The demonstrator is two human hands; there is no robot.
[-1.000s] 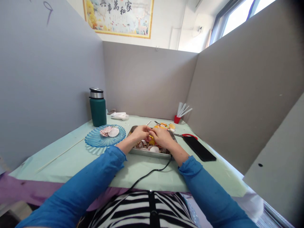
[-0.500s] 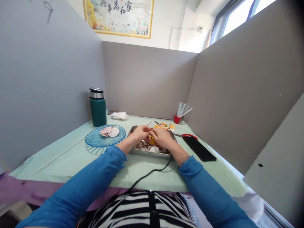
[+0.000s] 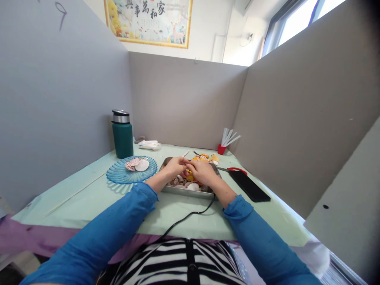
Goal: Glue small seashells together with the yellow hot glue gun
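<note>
My left hand [image 3: 177, 166] and my right hand [image 3: 200, 171] meet over a metal tray [image 3: 187, 191], their fingertips bent in and pressed together. Whatever they pinch is hidden by the fingers. Beneath them the tray holds several shells, a white shell [image 3: 193, 187] lying near its front edge. A small yellow piece [image 3: 190, 176] shows just under my right hand. Behind the tray lies a heap of yellow, red and white pieces [image 3: 204, 158].
To the left, a blue glass plate [image 3: 112, 174] bears several shells, with a green bottle [image 3: 122, 138] behind it. Red-handled scissors [image 3: 237, 170] and a black phone [image 3: 248, 186] lie right. White sticks stand in a red cup [image 3: 221, 149]. A black cable [image 3: 190, 215] crosses the front.
</note>
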